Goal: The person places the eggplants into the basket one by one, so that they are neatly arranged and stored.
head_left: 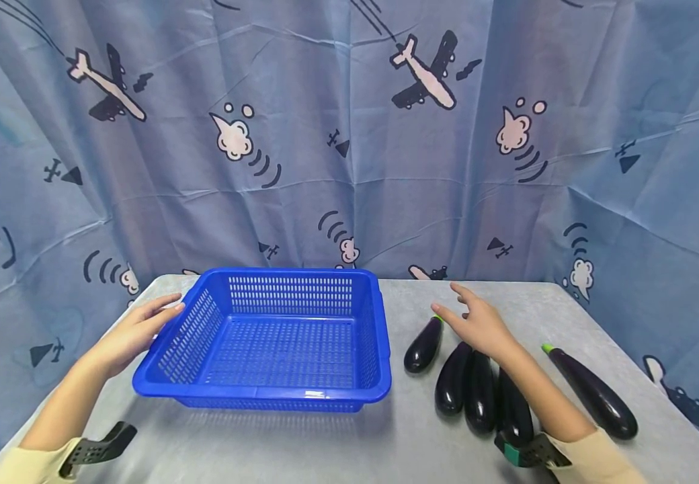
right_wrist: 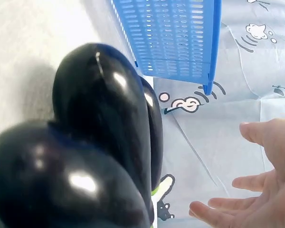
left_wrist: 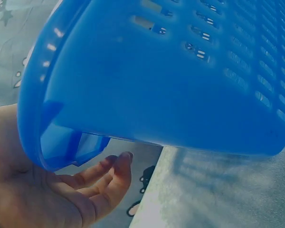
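Glossy, elongated dark-purple eggplants point(head_left: 479, 396) lie right of the blue perforated plastic basket point(head_left: 259, 392). The right hand point(head_left: 478, 327) hovers loose and empty over them, the left hand point(head_left: 136, 334) relaxed at the basket's rim; a careless nudge could roll the smooth eggplants.

- Left sleeve point(head_left: 35, 465): pale cream, cuff beside the strap.
- Right sleeve point(head_left: 597, 462): same pale cream.
- Left wrist strap point(head_left: 97, 452): black, small holes along it.
- Right wrist strap point(head_left: 544, 452): black, green patch point(head_left: 511, 454) at one end.

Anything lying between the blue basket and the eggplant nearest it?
Nothing: only bare tabletop separates the basket from that eggplant, as the head view shows.
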`<state>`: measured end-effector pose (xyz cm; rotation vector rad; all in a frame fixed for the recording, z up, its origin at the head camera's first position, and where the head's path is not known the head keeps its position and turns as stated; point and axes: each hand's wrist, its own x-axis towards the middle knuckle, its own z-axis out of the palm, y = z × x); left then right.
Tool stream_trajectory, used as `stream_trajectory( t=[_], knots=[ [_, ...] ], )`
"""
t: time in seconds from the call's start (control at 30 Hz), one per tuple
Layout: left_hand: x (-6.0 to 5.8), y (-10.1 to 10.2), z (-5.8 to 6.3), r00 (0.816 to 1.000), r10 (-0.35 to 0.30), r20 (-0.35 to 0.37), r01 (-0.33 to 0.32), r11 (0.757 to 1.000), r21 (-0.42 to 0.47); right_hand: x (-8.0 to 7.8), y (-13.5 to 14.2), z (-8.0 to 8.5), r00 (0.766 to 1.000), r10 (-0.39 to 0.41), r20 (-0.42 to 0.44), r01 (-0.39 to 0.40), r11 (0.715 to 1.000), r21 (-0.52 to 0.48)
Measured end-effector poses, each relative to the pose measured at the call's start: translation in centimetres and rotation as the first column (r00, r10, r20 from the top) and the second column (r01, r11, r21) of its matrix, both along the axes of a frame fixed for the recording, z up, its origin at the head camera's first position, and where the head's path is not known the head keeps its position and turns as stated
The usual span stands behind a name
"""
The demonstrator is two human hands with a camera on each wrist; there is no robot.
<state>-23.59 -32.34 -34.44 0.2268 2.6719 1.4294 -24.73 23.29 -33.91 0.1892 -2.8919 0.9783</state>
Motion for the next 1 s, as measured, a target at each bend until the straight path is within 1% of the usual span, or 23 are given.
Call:
stream_trajectory(
  t=[0.1,0.23,0.47,0.67,0.87,1.0],
  knots=[
    [-0.1,-0.2,-0.2,1.0,-0.011,0.02,0.01,0.999,0.05,-0.2,-0.2,-0.3,1.0,-0.006,0.007,0.006,1.0,-0.016],
    [-0.1,-0.4,-0.1,0.998,-0.005,0.056,0.0,0.996,0.089,-0.5,-0.5,-0.5,1.0,-0.014,0.016,0.015,0.999,-0.037],
    [-0.3,-1.1,0.1,0.994,0.024,0.103,-0.035,0.993,0.111,-0.6,-1.3,-0.6,0.997,-0.053,0.064,0.057,0.996,-0.062],
    [-0.2,-1.5,0.1,0.99,0.052,0.134,-0.07,0.989,0.132,-0.4,-1.7,-0.8,0.996,-0.057,0.069,0.062,0.995,-0.074],
    [-0.3,-1.8,0.5,0.988,0.04,0.151,-0.061,0.988,0.141,-0.4,-1.8,-1.2,0.991,-0.068,0.114,0.078,0.993,-0.091],
    [-0.4,-1.9,0.5,0.986,0.042,0.159,-0.063,0.989,0.135,-0.5,-2.0,-1.3,0.986,-0.089,0.14,0.103,0.991,-0.091]
  ],
)
